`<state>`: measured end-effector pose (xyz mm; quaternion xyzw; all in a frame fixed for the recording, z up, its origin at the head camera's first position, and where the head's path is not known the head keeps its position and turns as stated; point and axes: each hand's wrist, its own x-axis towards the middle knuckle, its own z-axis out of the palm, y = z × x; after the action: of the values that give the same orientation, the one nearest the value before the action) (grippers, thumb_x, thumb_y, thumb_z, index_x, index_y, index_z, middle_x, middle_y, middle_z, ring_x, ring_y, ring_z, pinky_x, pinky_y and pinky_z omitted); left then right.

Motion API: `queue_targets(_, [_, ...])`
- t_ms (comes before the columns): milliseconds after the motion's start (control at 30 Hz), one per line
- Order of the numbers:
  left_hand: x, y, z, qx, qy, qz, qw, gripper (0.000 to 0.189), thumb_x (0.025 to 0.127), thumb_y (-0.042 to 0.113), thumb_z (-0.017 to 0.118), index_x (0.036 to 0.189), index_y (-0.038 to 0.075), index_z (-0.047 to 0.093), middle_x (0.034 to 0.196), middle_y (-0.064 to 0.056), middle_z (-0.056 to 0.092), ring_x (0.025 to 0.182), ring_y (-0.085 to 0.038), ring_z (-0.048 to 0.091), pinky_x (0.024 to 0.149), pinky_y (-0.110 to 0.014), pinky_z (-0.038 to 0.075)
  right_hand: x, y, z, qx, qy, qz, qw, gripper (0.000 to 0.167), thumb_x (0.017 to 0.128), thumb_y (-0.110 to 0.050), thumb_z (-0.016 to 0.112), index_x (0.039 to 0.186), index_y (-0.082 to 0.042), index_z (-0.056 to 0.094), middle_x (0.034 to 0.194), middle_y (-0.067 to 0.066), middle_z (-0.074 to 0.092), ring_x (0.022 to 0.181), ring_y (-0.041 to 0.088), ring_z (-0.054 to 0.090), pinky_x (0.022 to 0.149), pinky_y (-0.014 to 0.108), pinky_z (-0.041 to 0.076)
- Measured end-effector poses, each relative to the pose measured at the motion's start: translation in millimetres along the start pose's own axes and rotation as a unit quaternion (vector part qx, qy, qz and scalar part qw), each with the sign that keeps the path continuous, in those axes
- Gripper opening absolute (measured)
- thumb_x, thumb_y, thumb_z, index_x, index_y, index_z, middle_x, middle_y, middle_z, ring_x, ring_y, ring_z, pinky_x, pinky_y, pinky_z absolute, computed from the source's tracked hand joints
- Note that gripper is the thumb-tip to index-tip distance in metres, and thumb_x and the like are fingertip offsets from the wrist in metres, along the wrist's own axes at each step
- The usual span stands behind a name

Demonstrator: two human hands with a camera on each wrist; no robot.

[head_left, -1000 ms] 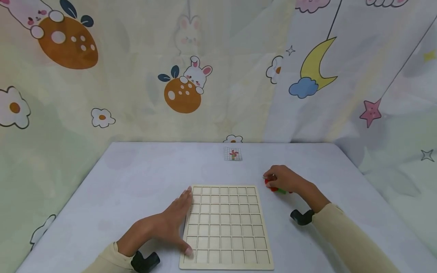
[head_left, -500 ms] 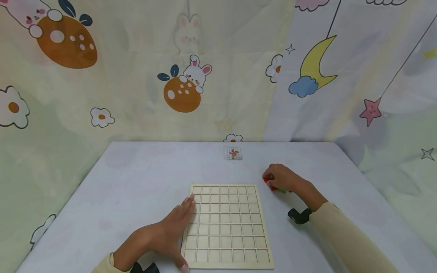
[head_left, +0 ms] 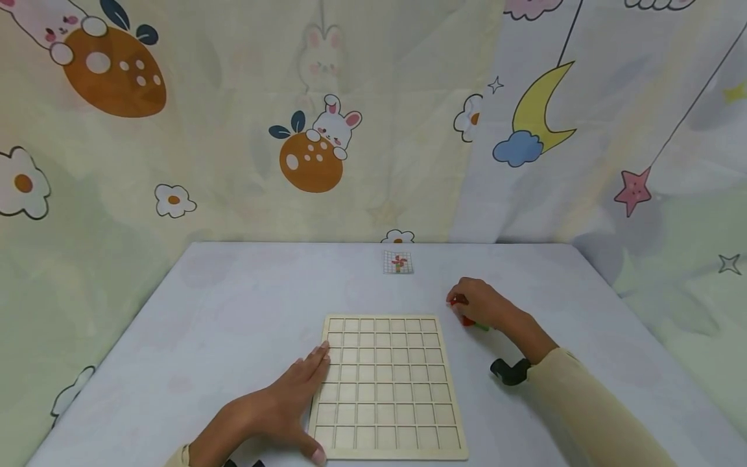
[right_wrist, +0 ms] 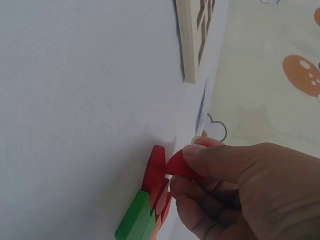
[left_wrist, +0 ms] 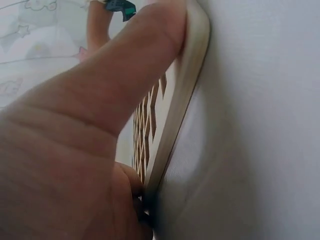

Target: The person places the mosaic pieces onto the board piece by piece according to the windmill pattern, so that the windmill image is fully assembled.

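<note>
A pale wooden grid board [head_left: 385,383] lies flat on the table. My left hand [head_left: 274,405] rests along its left edge, fingers extended and thumb [left_wrist: 145,45] on the near corner. To the right of the board's far end, my right hand [head_left: 481,303] pinches a small red block [right_wrist: 179,166] with a curved side between thumb and fingers. Close beside it, another red block [right_wrist: 155,167] and a green block [right_wrist: 134,220] lie together with several more pieces, mostly hidden by the hand in the head view.
Toward the table's far edge lies a small card [head_left: 398,263] with a red flower-like figure on a grid. Behind the white table [head_left: 233,311] hangs a cloth [head_left: 233,130] printed with rabbits, flowers and a moon.
My left hand has slid toward me along the board's left edge, the thumb coming down to the near corner. My right hand has shifted slightly away and to the left.
</note>
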<state>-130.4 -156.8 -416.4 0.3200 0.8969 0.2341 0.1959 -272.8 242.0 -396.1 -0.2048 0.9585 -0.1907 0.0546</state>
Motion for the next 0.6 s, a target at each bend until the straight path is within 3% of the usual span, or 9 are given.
queue_targets(167, [-0.7, -0.4, 1.6, 0.014, 0.004, -0.006, 0.9999, 0.139, 0.061, 0.076, 0.073, 0.153, -0.005, 0.008, 0.161, -0.014, -0.009, 0.147, -0.029, -0.005, 0.114, -0.054, 0.007, -1.1, -1, 0, 0.010, 0.035, -0.018, 0.9992, 0.012, 0.088, -0.001, 0.068, 0.100, -0.004, 0.071, 0.096, 0.004, 0.062, 0.090, 0.023, 0.056, 0.080, 0.041, 0.052])
queue_targets(367, [1.1, 0.7, -0.1, 0.019, -0.004, -0.013, 0.9997, 0.137, 0.063, 0.076, 0.072, 0.154, -0.004, 0.007, 0.161, -0.013, -0.009, 0.147, -0.028, -0.006, 0.115, -0.054, 0.006, 2.2, -7, 3, 0.021, 0.070, -0.052, 0.9960, 0.016, 0.088, -0.001, 0.070, 0.103, -0.002, 0.072, 0.088, 0.000, 0.061, 0.081, 0.018, 0.054, 0.075, 0.036, 0.050])
queue_targets(600, [2.3, -1.5, -0.4, 0.023, -0.007, -0.012, 0.9996, 0.137, 0.064, 0.076, 0.072, 0.154, -0.004, 0.007, 0.161, -0.013, -0.010, 0.147, -0.028, -0.006, 0.115, -0.054, 0.005, 4.5, -19, 6, 0.064, 0.073, -0.050, 0.9940, 0.016, 0.089, -0.004, 0.070, 0.105, -0.002, 0.071, 0.089, -0.001, 0.061, 0.078, 0.016, 0.055, 0.068, 0.030, 0.049])
